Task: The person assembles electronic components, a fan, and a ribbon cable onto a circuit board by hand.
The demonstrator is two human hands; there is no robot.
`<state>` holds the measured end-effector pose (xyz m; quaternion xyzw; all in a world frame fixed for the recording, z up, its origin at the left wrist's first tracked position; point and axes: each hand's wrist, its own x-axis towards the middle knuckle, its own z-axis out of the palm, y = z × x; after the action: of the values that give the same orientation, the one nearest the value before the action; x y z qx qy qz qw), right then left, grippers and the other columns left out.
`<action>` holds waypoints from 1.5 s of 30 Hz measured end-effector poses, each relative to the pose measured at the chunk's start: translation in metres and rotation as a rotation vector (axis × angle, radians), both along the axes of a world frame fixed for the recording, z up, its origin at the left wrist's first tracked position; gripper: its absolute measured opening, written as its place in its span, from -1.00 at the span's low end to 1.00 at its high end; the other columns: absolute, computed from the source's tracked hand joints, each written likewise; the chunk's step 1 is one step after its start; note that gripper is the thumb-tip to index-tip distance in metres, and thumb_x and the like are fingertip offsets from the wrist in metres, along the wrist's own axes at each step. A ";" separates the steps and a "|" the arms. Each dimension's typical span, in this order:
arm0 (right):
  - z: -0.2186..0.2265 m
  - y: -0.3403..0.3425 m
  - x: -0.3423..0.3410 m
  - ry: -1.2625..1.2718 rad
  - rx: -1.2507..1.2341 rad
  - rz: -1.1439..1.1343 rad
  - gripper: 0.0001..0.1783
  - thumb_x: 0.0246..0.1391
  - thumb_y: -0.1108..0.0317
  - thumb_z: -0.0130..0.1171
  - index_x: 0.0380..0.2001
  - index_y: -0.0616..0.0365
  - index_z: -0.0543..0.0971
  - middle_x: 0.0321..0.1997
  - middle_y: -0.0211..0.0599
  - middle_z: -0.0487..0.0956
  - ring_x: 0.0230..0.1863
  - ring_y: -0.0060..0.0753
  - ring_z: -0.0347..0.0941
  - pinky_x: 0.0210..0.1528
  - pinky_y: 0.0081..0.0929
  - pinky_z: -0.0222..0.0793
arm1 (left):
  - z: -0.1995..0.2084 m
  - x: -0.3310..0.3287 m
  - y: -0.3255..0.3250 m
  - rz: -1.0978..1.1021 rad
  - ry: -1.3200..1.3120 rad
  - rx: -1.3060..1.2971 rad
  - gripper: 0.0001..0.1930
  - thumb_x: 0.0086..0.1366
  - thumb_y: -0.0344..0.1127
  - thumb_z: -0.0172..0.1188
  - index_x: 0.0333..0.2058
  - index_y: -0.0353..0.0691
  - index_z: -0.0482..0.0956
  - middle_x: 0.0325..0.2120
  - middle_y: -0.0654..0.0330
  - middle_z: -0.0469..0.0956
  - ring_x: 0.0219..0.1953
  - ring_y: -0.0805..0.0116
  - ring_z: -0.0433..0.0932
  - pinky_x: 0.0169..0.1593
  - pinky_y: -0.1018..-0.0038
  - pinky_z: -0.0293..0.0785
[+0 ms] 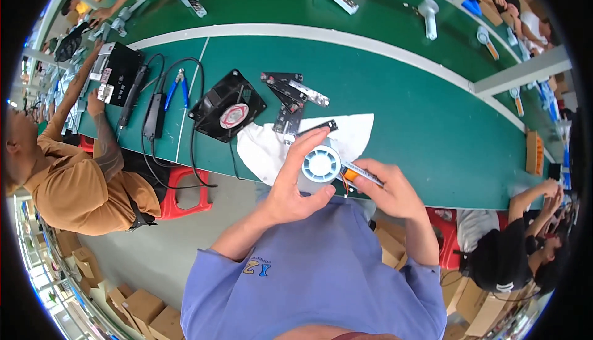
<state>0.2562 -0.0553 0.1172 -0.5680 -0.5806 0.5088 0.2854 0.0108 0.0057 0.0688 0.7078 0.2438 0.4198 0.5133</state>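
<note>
Over the near table edge I hold a partly assembled handheld fan (322,163), light blue-grey, its round slotted head facing up. My left hand (294,187) is wrapped round the head, fingers on one side and thumb below. My right hand (390,189) grips the handle, where an orange battery (350,175) and thin wires show uncovered. Beneath lies a white cloth (259,149). Beyond it is a small heap of dark strip-shaped parts (289,106), with one black strip (326,125) on the cloth. Part of the handle is hidden by my right fingers.
Left of the cloth lie a black square cooling fan (228,106), blue-handled pliers (178,90), a corded tool (130,104) and a black box unit (121,71). Past a pale rail, handheld fans (428,17) rest on a green surface. Co-workers sit at both sides; red stools (185,195) stand nearby.
</note>
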 end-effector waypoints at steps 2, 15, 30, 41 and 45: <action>-0.009 0.001 0.005 0.059 -0.189 -0.025 -0.66 0.39 0.19 0.27 0.03 0.23 0.69 -0.33 -0.20 0.72 -0.33 -0.41 0.60 -0.25 -0.39 0.49 | -0.009 -0.002 -0.003 -0.004 0.060 -0.040 -0.12 0.15 -0.48 0.49 0.43 -0.32 0.27 0.42 -0.09 0.30 0.47 -0.03 0.29 0.48 0.17 0.23; -0.031 0.005 0.004 -0.044 -0.018 -0.140 -0.71 0.34 0.25 0.34 -0.11 0.31 0.73 -0.23 -0.19 0.76 -0.22 -0.43 0.62 -0.15 -0.43 0.50 | -0.015 -0.007 -0.010 0.178 0.422 0.133 -0.17 0.03 -0.30 0.66 0.28 -0.24 0.47 0.12 0.03 0.60 0.15 0.01 0.54 0.23 0.18 0.43; -0.033 0.062 -0.009 -0.237 0.383 -0.158 -0.74 0.20 0.45 0.38 -0.04 0.24 0.71 -0.12 -0.12 0.72 -0.06 -0.09 0.61 -0.01 -0.24 0.55 | -0.018 -0.008 -0.003 0.173 0.524 0.382 -0.24 0.09 -0.29 0.60 0.26 -0.27 0.49 0.25 0.01 0.51 0.34 -0.09 0.43 0.36 0.08 0.30; -0.058 0.099 -0.012 -0.368 0.492 0.293 -0.67 0.17 0.48 0.37 0.02 0.25 0.69 0.02 -0.11 0.65 0.12 -0.01 0.51 0.20 -0.18 0.47 | -0.019 -0.020 -0.009 0.207 0.377 0.376 -0.36 0.18 -0.33 0.51 0.22 -0.30 0.52 0.26 0.00 0.50 0.29 -0.11 0.48 0.33 0.08 0.37; -0.050 0.083 -0.015 -0.293 0.464 0.100 -0.74 0.29 0.47 0.27 0.01 0.31 0.67 -0.08 -0.11 0.65 0.04 -0.03 0.56 0.09 -0.23 0.51 | -0.022 -0.026 -0.004 0.307 0.431 0.366 -0.48 0.22 -0.41 0.44 0.16 -0.32 0.57 0.18 0.01 0.58 0.23 -0.11 0.53 0.28 0.14 0.42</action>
<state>0.2417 0.0279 0.0673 -0.5257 -0.7440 0.2881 0.2951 -0.0157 0.0021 0.0470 0.8159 0.3714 0.3696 0.2444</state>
